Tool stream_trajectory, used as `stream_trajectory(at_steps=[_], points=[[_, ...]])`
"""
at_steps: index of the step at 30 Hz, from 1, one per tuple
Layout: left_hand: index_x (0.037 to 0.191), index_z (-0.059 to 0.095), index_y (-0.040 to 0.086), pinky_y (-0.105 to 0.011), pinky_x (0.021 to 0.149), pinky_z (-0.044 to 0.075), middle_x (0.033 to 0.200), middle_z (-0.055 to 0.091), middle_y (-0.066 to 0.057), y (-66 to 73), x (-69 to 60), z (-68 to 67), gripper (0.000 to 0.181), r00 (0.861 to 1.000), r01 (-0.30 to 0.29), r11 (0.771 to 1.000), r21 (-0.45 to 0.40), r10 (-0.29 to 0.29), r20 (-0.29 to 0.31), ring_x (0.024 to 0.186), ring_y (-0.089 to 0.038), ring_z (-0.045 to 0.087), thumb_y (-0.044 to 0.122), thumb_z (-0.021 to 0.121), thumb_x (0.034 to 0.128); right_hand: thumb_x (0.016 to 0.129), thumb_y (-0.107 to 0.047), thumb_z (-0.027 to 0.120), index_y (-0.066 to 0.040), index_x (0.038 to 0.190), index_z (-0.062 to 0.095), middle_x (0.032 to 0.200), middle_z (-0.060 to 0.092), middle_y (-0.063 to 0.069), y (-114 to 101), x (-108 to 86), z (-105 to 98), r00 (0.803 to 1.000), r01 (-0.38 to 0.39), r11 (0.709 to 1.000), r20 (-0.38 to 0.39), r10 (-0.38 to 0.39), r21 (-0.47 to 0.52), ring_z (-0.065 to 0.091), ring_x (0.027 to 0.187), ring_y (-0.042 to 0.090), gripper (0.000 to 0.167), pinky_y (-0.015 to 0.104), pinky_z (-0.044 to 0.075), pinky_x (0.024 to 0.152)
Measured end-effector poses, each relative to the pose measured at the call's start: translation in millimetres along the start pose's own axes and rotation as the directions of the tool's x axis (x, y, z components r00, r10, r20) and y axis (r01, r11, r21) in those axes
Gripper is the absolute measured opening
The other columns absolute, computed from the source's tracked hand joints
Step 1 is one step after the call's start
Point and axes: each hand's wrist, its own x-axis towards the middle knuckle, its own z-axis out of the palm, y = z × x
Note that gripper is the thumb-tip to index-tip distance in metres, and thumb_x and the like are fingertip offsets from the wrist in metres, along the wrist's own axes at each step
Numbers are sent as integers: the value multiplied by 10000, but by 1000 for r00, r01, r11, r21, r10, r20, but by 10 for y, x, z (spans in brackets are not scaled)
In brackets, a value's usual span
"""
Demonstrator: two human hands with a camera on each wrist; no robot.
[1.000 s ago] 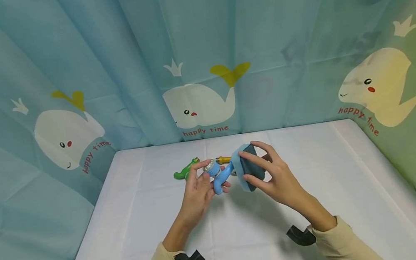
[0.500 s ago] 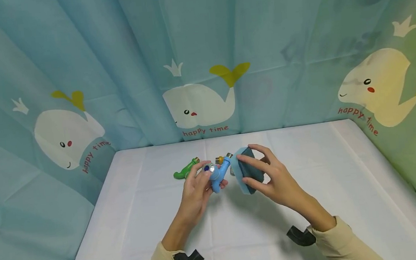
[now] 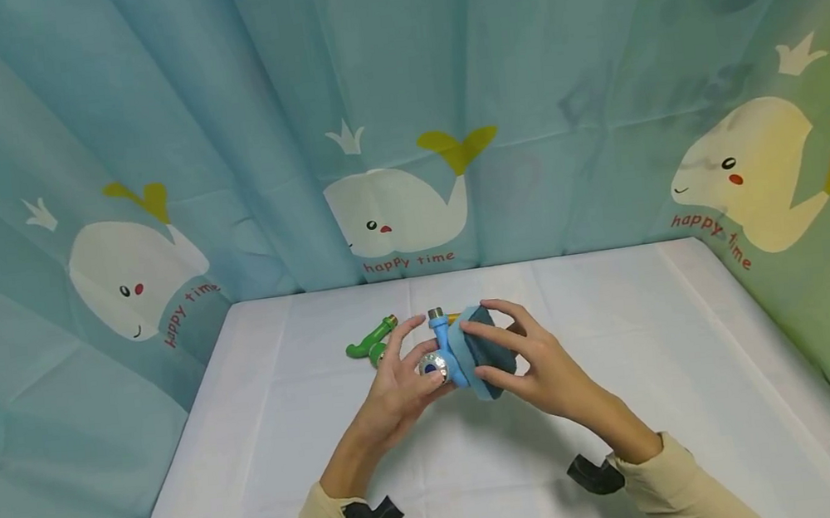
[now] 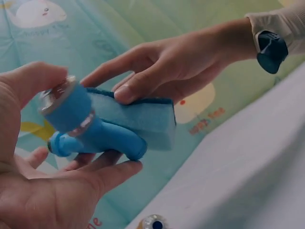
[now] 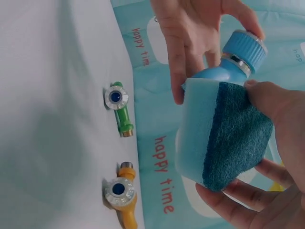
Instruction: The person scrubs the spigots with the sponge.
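Note:
A blue faucet (image 3: 443, 338) with a threaded metal end and a ribbed knob is held in my left hand (image 3: 396, 392). Its threaded end points away, and the thumb lies on the silvery knob face. My right hand (image 3: 548, 363) grips a sponge (image 3: 497, 349), light blue foam with a dark scouring layer, between thumb and fingers. The foam side of the sponge (image 4: 140, 117) is up against the faucet body (image 4: 107, 136) in the left wrist view. In the right wrist view the sponge (image 5: 236, 136) hides part of the faucet (image 5: 243, 51).
Beyond the hands, a green faucet (image 3: 372, 340) lies on the white-covered table (image 3: 312, 436). A yellow-orange faucet (image 5: 123, 193) lies near it, mostly hidden behind the sponge in the head view. A curtain (image 3: 557, 95) with printed whales hangs behind and along the sides.
My left hand has turned the blue faucet so that its threaded end swings from the right to point away. My right hand has brought the sponge slightly left and nearer.

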Motion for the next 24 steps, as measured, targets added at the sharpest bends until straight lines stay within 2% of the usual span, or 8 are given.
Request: stream_trajectory(at_steps=[2,3,7,11,15,20,24], points=[[1641,89,237,-437,1047,523,1505,329,-220,-3,0,-5,953,999,1,1000,-13,0,38,1276,-319,546,46,715,948,857,-186,860,-233,1451,600,1546,417,120,-15,-9,-7,1000,-1,1000,0,1,11,622,987,180,649,315,595,717],[1650,70,269,-432,1051,520,1512,310,-224,-5,-1,-9,985,999,-3,1000,-16,4,50,1279,-326,541,37,718,946,856,-179,860,-230,1450,600,1542,423,120,-27,-10,-13,1000,2,1000,-3,-2,18,620,980,175,650,306,591,710],[1647,71,280,-428,1043,527,1512,297,-218,-12,11,-19,958,998,-34,999,-30,35,49,1269,-317,552,41,698,963,865,-170,847,-221,1450,599,1532,439,114,-83,10,-11,1000,26,997,0,-26,72,605,942,132,637,277,576,685],[1624,91,223,-351,961,575,1461,351,-198,-22,18,-26,935,997,-77,997,-28,77,29,1204,-273,580,17,699,946,891,-180,825,-217,1459,590,1526,442,146,-109,33,21,999,20,993,39,-24,114,613,1010,166,615,267,587,691],[1596,154,180,-290,867,598,1419,419,-213,-23,19,-30,978,994,-107,994,28,107,-5,1226,-274,562,-2,786,872,900,-158,816,-209,1459,585,1499,464,167,-79,35,6,998,-22,995,54,16,98,629,1064,229,607,272,590,669],[1569,200,174,-365,942,587,1459,452,-256,-37,17,-57,1001,991,-123,985,123,128,-37,1286,-311,579,14,852,826,881,-138,829,-220,1453,593,1488,494,110,-88,45,-64,999,-42,991,16,41,126,638,982,196,625,289,604,680],[1555,215,145,-402,974,573,1449,472,-273,-55,18,-77,1002,983,-176,972,155,183,-31,1259,-331,604,-3,865,807,910,-176,808,-224,1470,578,1508,471,106,-126,66,-61,998,-18,991,64,9,136,632,1074,229,607,314,612,716]])
